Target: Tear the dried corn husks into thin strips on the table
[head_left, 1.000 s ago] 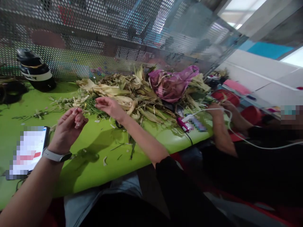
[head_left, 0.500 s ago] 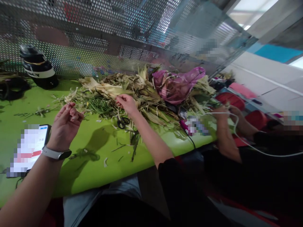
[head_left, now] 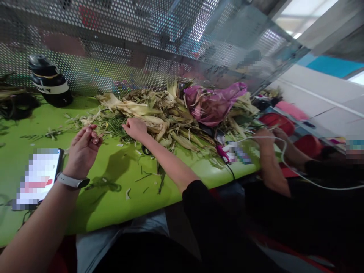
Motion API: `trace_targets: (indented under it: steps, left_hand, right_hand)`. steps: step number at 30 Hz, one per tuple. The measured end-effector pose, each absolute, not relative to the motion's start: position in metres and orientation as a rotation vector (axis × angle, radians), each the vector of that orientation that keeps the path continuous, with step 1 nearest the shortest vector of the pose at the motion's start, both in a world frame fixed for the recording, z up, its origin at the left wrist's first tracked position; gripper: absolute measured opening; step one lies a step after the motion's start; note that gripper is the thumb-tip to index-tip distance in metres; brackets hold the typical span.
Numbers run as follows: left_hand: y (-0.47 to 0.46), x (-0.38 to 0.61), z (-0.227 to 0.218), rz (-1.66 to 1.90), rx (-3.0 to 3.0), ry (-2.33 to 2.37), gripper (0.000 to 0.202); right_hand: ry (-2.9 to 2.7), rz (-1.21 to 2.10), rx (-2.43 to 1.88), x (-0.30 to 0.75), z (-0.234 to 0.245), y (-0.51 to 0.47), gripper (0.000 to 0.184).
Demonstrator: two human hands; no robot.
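My left hand (head_left: pixel 85 149), with a pale watch band at the wrist, is raised above the green table (head_left: pixel 110 212). Its thumb and fingertips are pinched together; what they hold is too small to make out. My right hand (head_left: pixel 135 129) reaches to the right edge of a heap of thin green strips (head_left: pixel 116 126), fingers curled down. Whatever its fingertips grip is hidden. Behind and right of it lies a big pile of dry corn husks (head_left: pixel 155 110). Black-handled scissors (head_left: pixel 146 150) lie partly covered under my right forearm.
A phone (head_left: pixel 36 178) with a lit screen lies at left, a dark bottle (head_left: pixel 51 83) behind it. A pink plastic bag (head_left: pixel 212 106) rests on the husks. At right, another person's hands (head_left: pixel 264 138) work near a white cable (head_left: pixel 287 157). A perforated metal screen (head_left: pixel 119 41) stands behind the table.
My right hand has moved left, from the pale husk to the green strips, and its forearm now covers part of the scissors. My left hand stays pinched, nearly in place.
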State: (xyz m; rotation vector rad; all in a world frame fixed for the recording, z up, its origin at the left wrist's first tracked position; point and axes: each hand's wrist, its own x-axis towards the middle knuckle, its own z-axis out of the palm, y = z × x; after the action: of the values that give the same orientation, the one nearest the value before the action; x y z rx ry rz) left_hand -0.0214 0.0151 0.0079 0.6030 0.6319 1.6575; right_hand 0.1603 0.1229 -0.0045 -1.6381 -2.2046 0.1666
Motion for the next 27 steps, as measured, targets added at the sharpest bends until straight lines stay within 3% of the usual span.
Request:
trace_targets:
  steps: [8,12,17,20,27]
  left_hand:
    - [0.013,-0.018,0.012,1.662,0.598,0.64,0.024]
    - [0.012,-0.017,0.009,1.646,0.607,0.632,0.025]
    - [0.014,-0.017,0.002,1.608,0.649,0.649,0.016]
    - [0.014,-0.018,0.0,1.607,0.637,0.677,0.014]
    - [0.011,-0.016,0.006,1.596,0.615,0.655,0.025]
  right_hand:
    - [-2.067,0.275,-1.441,0.199,0.04,0.143,0.029]
    - [-2.199,0.416,-1.553,0.203,0.021,0.137,0.023]
    - [-2.095,0.505,-1.591,0.186,-0.011,0.14,0.03]
    - [-2.053,0.652,-1.489,0.178,-0.012,0.149,0.023]
    - [-1.612,1.104,-1.158,0.203,0.043,0.154,0.025]
